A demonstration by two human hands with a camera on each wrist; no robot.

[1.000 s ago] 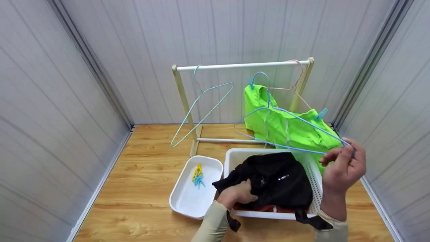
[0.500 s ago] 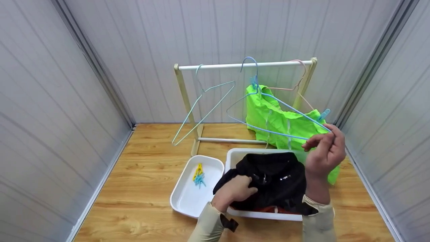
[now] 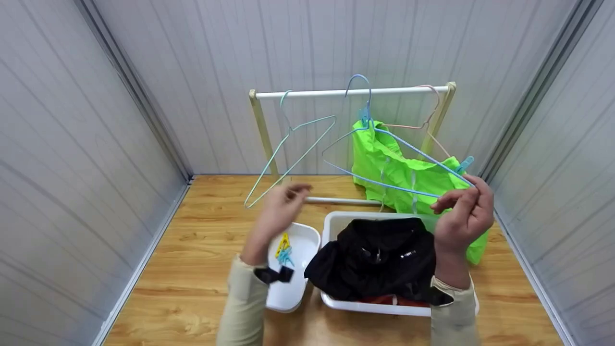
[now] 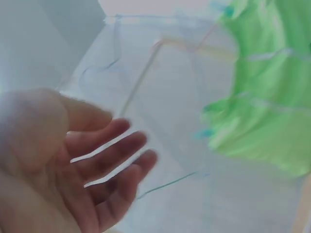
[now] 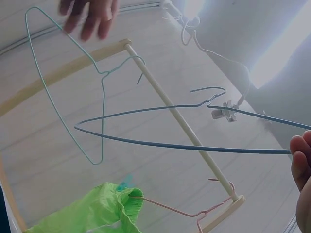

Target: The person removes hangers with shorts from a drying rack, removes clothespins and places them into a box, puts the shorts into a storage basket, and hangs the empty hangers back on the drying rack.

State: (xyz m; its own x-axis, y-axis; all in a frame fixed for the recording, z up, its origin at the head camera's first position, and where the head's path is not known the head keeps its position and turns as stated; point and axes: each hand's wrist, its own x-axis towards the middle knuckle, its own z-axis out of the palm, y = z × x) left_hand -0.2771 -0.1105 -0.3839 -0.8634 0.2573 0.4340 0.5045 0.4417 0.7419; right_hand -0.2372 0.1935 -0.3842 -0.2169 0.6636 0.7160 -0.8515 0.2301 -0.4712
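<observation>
My right hand (image 3: 465,216) pinches a blue wire hanger (image 5: 233,150) by its right corner. The hanger's hook stands up by the top bar of the drying rack (image 3: 317,93); whether it touches the bar I cannot tell. My left hand (image 3: 281,206), with fingers loosely bent and nothing held, is raised just below a mint-green hanger (image 3: 269,164) that hangs at the rack's left. On the right, a lime-green garment (image 3: 406,175) hangs from a pink hanger (image 5: 170,207) with light-blue clothespins (image 3: 465,165). A black garment (image 3: 384,259) lies in the white basket (image 3: 331,221).
Left of the basket, a white tray (image 3: 300,274) holds a yellow clothespin (image 3: 282,244) and blue clothespins (image 3: 284,257). Something orange-red shows under the black garment. Panel walls enclose the wooden floor (image 3: 192,269) on both sides and behind.
My left hand has left the black garment and moved up and left over the tray. My right hand has shifted left and up with the blue hanger, bringing its hook to the bar's height.
</observation>
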